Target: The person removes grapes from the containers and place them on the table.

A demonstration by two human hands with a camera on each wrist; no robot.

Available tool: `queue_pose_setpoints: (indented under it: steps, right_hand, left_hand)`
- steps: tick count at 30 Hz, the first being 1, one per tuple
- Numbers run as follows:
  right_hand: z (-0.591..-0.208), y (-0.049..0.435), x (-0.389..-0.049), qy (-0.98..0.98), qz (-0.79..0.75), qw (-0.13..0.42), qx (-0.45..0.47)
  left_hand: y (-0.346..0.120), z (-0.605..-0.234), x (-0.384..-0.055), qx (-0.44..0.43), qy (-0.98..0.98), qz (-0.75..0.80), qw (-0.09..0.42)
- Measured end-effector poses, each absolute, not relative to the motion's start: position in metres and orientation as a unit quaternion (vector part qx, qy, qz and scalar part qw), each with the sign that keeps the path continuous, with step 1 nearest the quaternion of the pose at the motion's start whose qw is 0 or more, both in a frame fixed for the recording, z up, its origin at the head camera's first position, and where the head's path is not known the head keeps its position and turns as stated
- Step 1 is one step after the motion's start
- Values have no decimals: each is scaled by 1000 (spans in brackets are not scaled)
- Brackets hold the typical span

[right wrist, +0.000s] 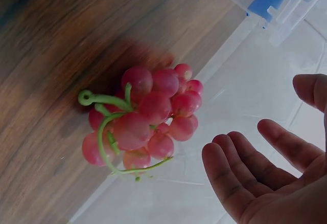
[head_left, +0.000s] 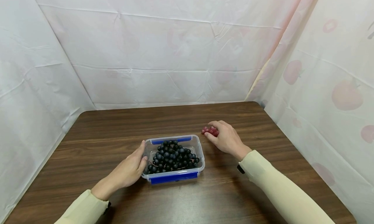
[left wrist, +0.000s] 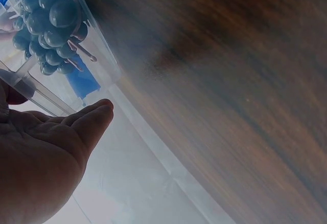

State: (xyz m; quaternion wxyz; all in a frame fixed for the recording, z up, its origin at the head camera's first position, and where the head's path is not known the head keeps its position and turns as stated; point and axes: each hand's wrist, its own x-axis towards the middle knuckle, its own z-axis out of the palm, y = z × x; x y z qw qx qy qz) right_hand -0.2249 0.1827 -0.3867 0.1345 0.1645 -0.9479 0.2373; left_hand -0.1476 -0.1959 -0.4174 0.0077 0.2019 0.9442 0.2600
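A clear plastic container (head_left: 201,154) with blue clips stands in the middle of the table, holding a bunch of dark grapes (head_left: 170,155). Against its left side rests my left hand (head_left: 128,168), with fairly straight fingers along the wall and the thumb near the rim; the left wrist view shows this hand (left wrist: 46,147) at the container's edge. To the right of the container lies a bunch of red grapes (right wrist: 143,116) with a curling green stem. My right hand (head_left: 226,138) reaches over beside them; in the right wrist view its spread fingers (right wrist: 240,168) stay apart from the grapes.
The brown wood-grain table (head_left: 117,126) has white cloth sheets hanging behind and at both sides. The right sheet (head_left: 327,94) carries faded fruit prints.
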Motion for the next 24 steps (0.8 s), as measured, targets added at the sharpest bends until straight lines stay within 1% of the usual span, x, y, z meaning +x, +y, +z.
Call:
queue_pose_setpoints:
  steps: [9, 19, 24]
  right_hand:
    - [-386, 176, -221, -942, 244, 145, 178]
    - [-386, 170, -216, -936, 261, 133, 197]
    - [-385, 167, -214, -930, 265, 143, 213]
  left_hand:
    - [-196, -418, -148, 202, 945, 257, 5]
    - [-196, -418, -148, 203, 945, 256, 5]
    - [-196, -418, -148, 203, 945, 257, 8]
